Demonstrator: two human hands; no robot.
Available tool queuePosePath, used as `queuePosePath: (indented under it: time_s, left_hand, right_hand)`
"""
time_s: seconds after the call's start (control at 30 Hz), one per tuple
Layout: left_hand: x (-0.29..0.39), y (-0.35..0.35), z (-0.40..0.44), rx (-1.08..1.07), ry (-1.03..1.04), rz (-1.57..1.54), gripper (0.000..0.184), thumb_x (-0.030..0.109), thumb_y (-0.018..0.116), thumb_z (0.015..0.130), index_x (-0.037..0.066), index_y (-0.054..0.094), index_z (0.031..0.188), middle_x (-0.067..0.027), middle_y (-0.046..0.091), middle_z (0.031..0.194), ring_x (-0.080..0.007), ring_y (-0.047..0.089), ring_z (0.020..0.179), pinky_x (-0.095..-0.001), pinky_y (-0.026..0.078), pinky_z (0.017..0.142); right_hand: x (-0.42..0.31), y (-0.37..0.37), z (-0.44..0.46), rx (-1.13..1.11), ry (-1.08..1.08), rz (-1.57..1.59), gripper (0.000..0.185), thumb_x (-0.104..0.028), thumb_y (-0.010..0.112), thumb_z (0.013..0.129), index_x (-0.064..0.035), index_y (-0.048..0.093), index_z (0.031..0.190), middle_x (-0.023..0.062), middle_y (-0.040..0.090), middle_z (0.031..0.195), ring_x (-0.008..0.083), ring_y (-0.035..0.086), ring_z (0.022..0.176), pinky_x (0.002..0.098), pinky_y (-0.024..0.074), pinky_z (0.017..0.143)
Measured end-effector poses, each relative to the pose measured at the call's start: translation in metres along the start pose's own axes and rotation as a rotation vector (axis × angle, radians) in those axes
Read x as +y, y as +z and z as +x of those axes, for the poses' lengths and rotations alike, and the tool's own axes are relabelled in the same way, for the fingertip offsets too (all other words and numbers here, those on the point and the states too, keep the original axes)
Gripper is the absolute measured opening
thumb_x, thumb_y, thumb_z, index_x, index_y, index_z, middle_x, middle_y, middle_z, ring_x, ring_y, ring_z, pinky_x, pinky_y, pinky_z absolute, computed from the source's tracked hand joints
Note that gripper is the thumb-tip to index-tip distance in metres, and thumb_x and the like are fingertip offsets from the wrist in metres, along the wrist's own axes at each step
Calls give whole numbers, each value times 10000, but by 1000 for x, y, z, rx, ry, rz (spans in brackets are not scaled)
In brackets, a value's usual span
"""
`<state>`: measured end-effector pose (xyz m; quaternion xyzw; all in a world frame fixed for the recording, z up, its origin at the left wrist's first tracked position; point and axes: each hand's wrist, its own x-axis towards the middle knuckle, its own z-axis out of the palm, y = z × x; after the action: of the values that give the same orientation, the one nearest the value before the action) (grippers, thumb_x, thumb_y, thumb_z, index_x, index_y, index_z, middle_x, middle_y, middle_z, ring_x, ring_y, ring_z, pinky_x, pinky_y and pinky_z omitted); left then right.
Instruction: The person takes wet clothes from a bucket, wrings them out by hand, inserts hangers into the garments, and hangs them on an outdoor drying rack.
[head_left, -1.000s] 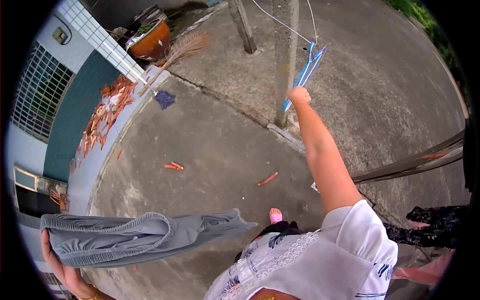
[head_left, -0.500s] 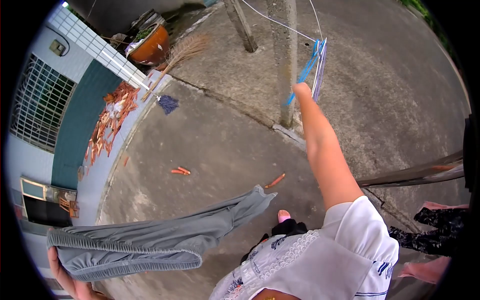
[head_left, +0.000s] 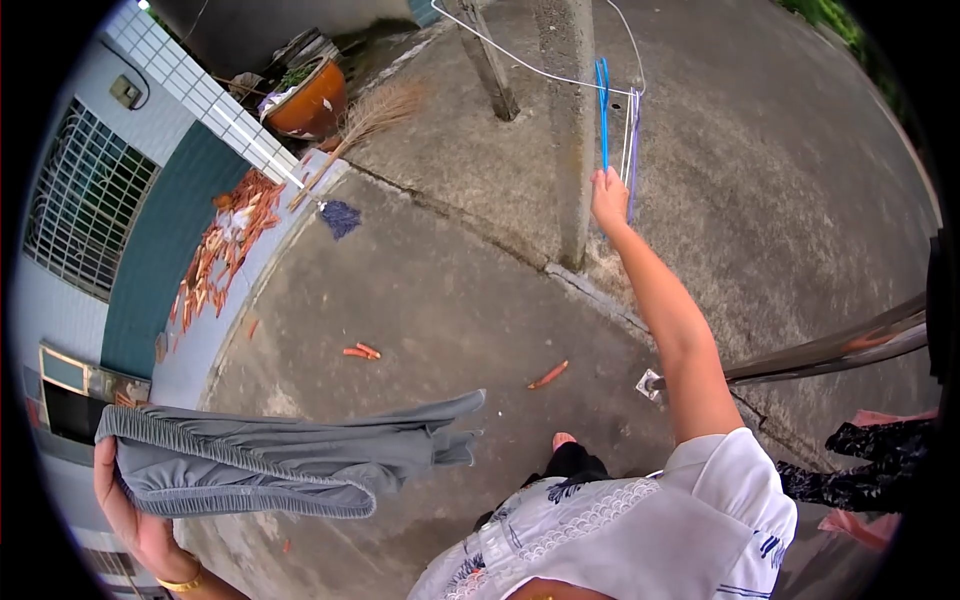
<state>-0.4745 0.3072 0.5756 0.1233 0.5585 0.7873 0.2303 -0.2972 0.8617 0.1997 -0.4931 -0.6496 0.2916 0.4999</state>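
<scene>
At the lower left, my left hand (head_left: 140,510) is closed round the elastic waistband of a pair of grey trousers (head_left: 290,460), whose legs stretch out to the right. My right arm reaches far forward, and my right hand (head_left: 610,202) grips a blue clothes hanger (head_left: 604,115), seen edge-on. Beside that hand, white and purple hangers (head_left: 633,150) hang from a white wire (head_left: 530,70). Whether my fingers also touch these other hangers, I cannot tell.
A concrete post (head_left: 572,170) stands just left of the hangers. To the right runs a shiny metal pole (head_left: 830,350), with dark patterned clothing (head_left: 860,470) near it. Wood pieces (head_left: 548,375) lie on the concrete. A broom (head_left: 370,120) and mop head (head_left: 340,218) lie farther off.
The blue hanger has come apart from the white and purple ones and now stands higher and upright, left of them. The trousers have swung, their leg ends shifting left.
</scene>
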Motion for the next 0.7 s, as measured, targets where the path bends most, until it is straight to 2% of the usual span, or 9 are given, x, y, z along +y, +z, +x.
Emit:
queuePosePath:
  time_s: [0.03, 0.2, 0.27, 0.3, 0.37, 0.47, 0.53, 0.6, 0.7]
  left_hand:
    - [0, 5, 3, 20, -12, -20, 276, 123, 471, 816, 3, 536, 1056, -118, 563, 1071, -246, 522, 998, -424, 363, 922]
    - [0, 29, 11, -80, -49, -4, 163, 76, 494, 800, -17, 582, 901, -117, 625, 904, -239, 600, 825, -394, 462, 813]
    - [4, 28, 14, -128, -47, -11, 149, 79, 505, 802, -17, 584, 883, -118, 627, 889, -241, 607, 798, -388, 485, 770]
    - [7, 27, 14, -145, -44, -4, 141, 77, 513, 801, -19, 583, 877, -125, 626, 880, -239, 611, 782, -377, 497, 748]
    - [14, 25, 14, -191, -42, 30, 129, 69, 526, 798, -23, 583, 869, -136, 625, 867, -233, 617, 757, -359, 517, 712]
    - [16, 17, 16, -282, -19, 71, 141, 67, 545, 791, -34, 581, 882, -144, 622, 861, -228, 622, 735, -341, 532, 690]
    - [14, 17, 12, -354, -33, 137, 172, 81, 560, 786, -42, 579, 904, -134, 623, 862, -228, 623, 734, -341, 535, 687]
    - [11, 18, 9, -496, -39, 201, 191, 114, 583, 776, -38, 589, 892, -118, 626, 856, -189, 621, 747, -310, 523, 710]
    - [11, 20, 5, -544, -44, 255, 180, 117, 544, 808, -24, 590, 910, -109, 619, 895, -176, 614, 788, -313, 517, 724]
  right_hand:
    - [-3, -9, -14, 5, -48, 48, 216, -231, 416, 860, -63, 509, 760, 112, 525, 604, 269, 521, 561, 371, 397, 554]
    - [5, -53, -156, -155, 15, 300, 154, -183, 481, 843, -50, 537, 788, 13, 479, 577, 89, 457, 543, 276, 378, 507]
    - [-6, -72, -206, -369, 337, 542, 165, -205, 493, 843, -52, 542, 807, -11, 474, 576, 64, 447, 557, 246, 375, 519]
    - [0, -67, -214, -391, 333, 550, 165, -205, 493, 843, -52, 542, 807, -11, 474, 576, 64, 447, 557, 246, 375, 519]
    - [17, -61, -233, -29, 232, 454, 141, -195, 483, 854, -63, 531, 845, -78, 362, 536, 28, 315, 429, 182, 240, 386]
    - [1, -96, -239, -153, 427, 428, 193, -231, 480, 864, -56, 528, 929, -58, 390, 533, 37, 334, 424, 198, 260, 382]
    - [-91, -132, -250, -258, 316, 678, 215, -226, 458, 879, -37, 529, 955, -68, 324, 506, 30, 247, 386, 192, 181, 355]
    - [-184, -174, -256, -292, 216, 1030, 241, -218, 447, 886, -6, 527, 966, -74, 269, 493, 20, 217, 390, 188, 168, 362]
    - [-294, -231, -270, -323, -125, 1488, 285, -188, 394, 895, 44, 483, 1033, -63, 185, 492, 38, 169, 398, 194, 152, 370]
